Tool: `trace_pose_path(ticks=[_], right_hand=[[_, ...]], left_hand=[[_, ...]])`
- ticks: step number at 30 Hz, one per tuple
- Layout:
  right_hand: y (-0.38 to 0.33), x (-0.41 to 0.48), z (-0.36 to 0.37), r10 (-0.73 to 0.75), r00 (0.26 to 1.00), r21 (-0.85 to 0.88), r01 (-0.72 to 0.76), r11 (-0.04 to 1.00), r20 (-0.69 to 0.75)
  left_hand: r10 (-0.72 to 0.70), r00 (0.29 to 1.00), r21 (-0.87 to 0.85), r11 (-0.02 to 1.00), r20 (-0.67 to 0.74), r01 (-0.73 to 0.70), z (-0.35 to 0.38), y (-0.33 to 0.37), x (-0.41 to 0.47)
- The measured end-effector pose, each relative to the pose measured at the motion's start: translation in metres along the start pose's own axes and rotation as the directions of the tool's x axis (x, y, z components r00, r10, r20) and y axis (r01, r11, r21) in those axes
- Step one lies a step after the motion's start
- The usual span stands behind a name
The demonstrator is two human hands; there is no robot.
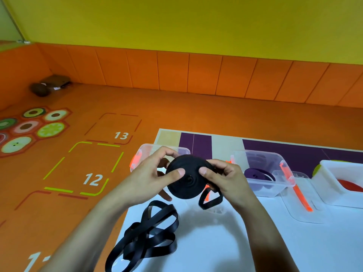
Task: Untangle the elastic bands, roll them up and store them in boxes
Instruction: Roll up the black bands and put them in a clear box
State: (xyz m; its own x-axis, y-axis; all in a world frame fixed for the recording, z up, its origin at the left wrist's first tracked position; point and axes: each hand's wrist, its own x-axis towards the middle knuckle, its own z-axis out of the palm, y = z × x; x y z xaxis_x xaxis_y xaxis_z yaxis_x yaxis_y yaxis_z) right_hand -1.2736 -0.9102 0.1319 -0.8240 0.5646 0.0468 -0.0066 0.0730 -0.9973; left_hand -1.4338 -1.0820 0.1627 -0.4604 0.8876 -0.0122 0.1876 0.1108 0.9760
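An orange floor [176,107] with numbered squares fills the upper and left parts of the frame. The white desk [216,242] takes the lower right.

Along the desk's far edge stand a clear box [149,149] at centre left, behind the hands, a second clear box [275,161] at centre right, and a white box [330,173] at the right edge.

The left hand [149,177] and right hand [227,177] meet at the centre of the frame. Both grip the black roll [189,179], thumbs pressed on its near flat face and fingers curled behind its rim.

A loose black band [149,232], flat and glossy, lies in overlapping loops on the desk at lower centre left.

The roll is a tightly wound matte disc held above the desk; a short loop [210,201] hangs below the right hand.

A purple roll [257,174] lies in the second clear box.
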Motion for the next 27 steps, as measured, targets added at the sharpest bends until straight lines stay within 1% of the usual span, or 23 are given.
trace_pose_path(ticks=[2,3,4,6,8,11,14,15,17,19,21,23,25,27], right_hand=[[-0.002,0.003,0.0,0.008,0.995,-0.055,-0.003,0.999,0.099],[-0.003,0.005,0.001,0.002,0.994,-0.063,0.005,0.998,0.112],[-0.003,0.005,0.003,-0.005,0.994,-0.066,0.012,0.998,0.107],[-0.001,0.005,0.006,-0.008,0.996,-0.053,0.013,0.999,0.086],[0.001,0.002,0.006,0.025,0.996,-0.035,-0.022,0.999,0.09],[0.01,-0.003,-0.001,0.088,0.992,-0.04,-0.085,0.996,0.085],[0.025,-0.005,-0.009,0.118,0.992,-0.034,-0.12,0.992,-0.052],[0.03,-0.005,-0.01,0.132,0.988,-0.048,-0.136,0.99,-0.078],[0.041,-0.005,-0.01,0.163,0.985,-0.127,-0.17,0.977,-0.065],[0.054,-0.005,-0.011,0.181,0.982,-0.239,-0.189,0.952,-0.056],[0.071,-0.007,-0.014,0.152,0.977,-0.338,-0.194,0.921,-0.147],[0.084,-0.009,-0.015,0.1,0.946,-0.361,-0.214,0.908,-0.31],[0.087,-0.011,-0.013,0.115,0.884,-0.265,-0.257,0.929,-0.452],[0.083,-0.012,-0.012,0.184,0.835,-0.089,-0.267,0.96,-0.519]], left_hand=[[0.024,0.998,0.2,0.979,0.061,-0.035,-0.011,0.006,0.003],[0.053,0.995,0.269,0.96,0.086,-0.074,-0.015,0.007,0.006],[0.072,0.992,0.298,0.949,0.105,-0.1,-0.017,0.007,0.007],[0.071,0.992,0.3,0.949,0.109,-0.101,-0.016,0.003,0.008],[0.077,0.994,0.312,0.945,0.08,-0.098,-0.013,-0.001,0.006],[0.113,0.993,0.337,0.937,-0.03,-0.096,-0.02,-0.011,0.007],[0.114,0.987,0.332,0.941,-0.109,-0.072,-0.031,-0.017,0.007],[0.128,0.984,0.339,0.937,-0.124,-0.079,-0.032,-0.019,0.006],[0.151,0.975,0.34,0.936,-0.165,-0.088,-0.03,-0.02,0.005],[0.146,0.956,0.278,0.958,-0.254,-0.073,-0.031,-0.023,0.005],[0.127,0.924,0.221,0.974,-0.361,-0.048,-0.036,-0.024,0.006],[0.119,0.898,0.228,0.973,-0.423,-0.021,-0.04,-0.025,0.008],[0.105,0.887,0.224,0.975,-0.45,-0.002,-0.039,-0.027,0.008],[0.078,0.872,0.192,0.981,-0.483,0.019,-0.036,-0.032,0.007]])
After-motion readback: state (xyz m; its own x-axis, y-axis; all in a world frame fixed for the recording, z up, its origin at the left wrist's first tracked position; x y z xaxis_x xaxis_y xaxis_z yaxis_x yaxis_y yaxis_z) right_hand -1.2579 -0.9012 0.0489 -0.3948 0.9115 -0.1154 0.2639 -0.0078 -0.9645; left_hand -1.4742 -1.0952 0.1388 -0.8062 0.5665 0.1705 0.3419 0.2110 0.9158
